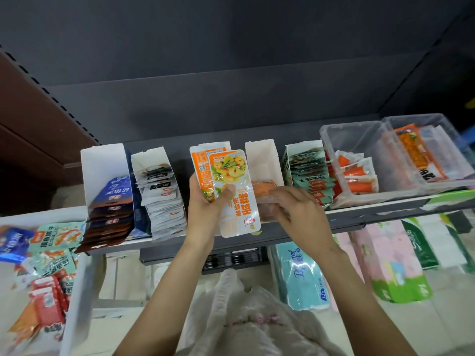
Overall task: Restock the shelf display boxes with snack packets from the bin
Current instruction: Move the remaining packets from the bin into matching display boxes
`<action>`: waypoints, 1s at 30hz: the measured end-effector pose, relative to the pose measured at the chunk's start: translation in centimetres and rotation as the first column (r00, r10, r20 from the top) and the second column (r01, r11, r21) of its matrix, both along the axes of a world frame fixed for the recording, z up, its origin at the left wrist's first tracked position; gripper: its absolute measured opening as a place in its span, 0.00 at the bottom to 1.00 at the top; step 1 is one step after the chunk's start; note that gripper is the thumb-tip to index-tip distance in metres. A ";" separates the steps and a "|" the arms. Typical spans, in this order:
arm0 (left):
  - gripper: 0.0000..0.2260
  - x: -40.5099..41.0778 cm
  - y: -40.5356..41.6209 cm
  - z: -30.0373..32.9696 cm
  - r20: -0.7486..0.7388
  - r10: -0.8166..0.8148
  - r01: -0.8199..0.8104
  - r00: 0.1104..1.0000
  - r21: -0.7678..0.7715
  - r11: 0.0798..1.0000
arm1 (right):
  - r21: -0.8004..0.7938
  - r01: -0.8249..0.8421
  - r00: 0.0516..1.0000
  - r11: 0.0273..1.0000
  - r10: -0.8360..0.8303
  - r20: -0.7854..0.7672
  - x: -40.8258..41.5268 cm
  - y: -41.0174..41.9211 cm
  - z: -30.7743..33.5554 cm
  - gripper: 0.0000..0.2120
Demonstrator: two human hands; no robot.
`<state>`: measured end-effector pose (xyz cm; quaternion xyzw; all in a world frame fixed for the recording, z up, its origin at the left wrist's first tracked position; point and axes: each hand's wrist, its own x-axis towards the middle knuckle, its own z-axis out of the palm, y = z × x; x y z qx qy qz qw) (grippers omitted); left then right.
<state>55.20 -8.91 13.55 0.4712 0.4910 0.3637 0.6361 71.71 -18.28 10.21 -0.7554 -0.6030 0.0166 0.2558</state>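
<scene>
Left hand [205,201] is gripping a packet stack [226,186], right hand [295,209] is pinching one packet [262,192] into the box [264,160] ahead; loose stack may be slipping.

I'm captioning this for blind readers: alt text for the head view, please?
A person's left hand holds orange snack packets before a shelf while the right hand places a packet into a nearly empty white display box.
</scene>
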 end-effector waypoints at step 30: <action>0.23 -2.1 -0.8 -1.1 -0.084 -0.012 0.010 0.996 -0.031 0.999 | 0.093 0.061 0.979 0.994 -0.077 0.190 1.9 2.9 2.8 0.04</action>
